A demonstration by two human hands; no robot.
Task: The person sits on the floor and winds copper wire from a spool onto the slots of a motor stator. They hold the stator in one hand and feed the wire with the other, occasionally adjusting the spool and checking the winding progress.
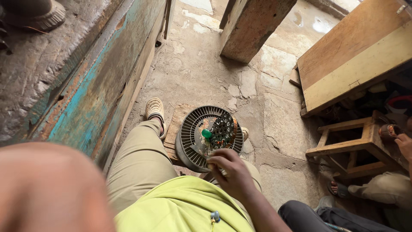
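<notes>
**One hand working at a fan motor**

Resting on the knees: round grey fan housing [201,137], tilted toward the face, probably for steadiness. Sitting at its centre: perforated motor [224,129] with a green knob [207,133]. Curling over the near rim: right hand [231,172], fingers pinching something small, unclear what. Blurring at near left: left hand [47,189], grip impossible to tell. Standing at right: wooden stool [352,144], another person's hand partly cut off.

the right hand [229,169] reaches forward and down from a bare forearm, fingers curled, knuckles up. the left hand [49,189] looms close and blurred, its grip unreadable.
</notes>
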